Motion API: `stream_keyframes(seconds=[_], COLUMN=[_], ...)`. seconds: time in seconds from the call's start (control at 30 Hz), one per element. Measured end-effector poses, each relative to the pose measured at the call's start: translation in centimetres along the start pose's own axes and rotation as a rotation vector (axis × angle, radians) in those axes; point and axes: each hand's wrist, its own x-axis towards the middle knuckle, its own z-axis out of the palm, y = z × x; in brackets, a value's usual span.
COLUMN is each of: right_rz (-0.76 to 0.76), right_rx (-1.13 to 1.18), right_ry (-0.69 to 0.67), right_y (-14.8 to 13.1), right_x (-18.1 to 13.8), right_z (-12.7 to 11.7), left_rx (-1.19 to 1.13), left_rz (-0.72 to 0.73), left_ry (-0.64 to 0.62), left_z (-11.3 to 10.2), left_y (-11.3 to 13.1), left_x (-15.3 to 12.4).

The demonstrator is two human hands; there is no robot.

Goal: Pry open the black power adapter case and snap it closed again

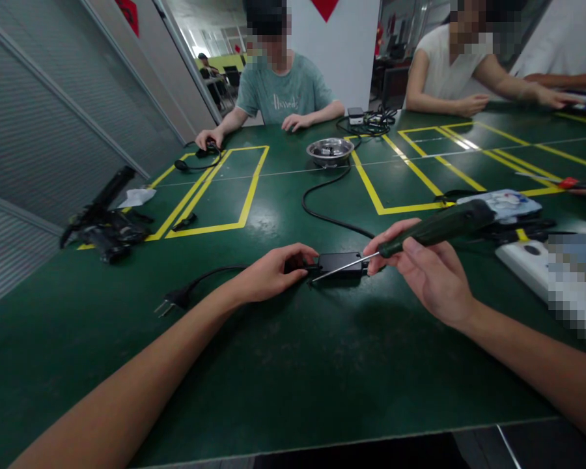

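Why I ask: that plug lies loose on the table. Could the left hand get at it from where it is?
Probably yes. The left hand holds the black adapter, and the plug lies beside that forearm on bare green table, nothing between them.

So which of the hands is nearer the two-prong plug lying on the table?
Left. The left hand rests on the black adapter's left end, just right of the plug; the right hand, holding the screwdriver, is beyond the adapter.
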Motion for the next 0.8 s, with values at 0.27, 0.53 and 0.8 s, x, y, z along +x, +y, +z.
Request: stream_keyframes(seconds=[0.27,0.53,0.8], right_rz=[0.109,0.104,0.11], right_rx=[0.142,0.199,0.237], right_ry=[0.202,0.323,0.327], right_y=[-0.6,-0.3,-0.3], right_x=[1.5,2.4,2.6], right_z=[-1.2,-2.5,-2.9], left_rx=[0.05,0.16,0.193], left_rz=[0.026,0.135,0.243], left_ry=[0.029,0.181,0.31], left_z=[0.0,1.4,1.8], left_y=[0.3,0.3,-0.2], left_x=[-0.3,0.1,0.4])
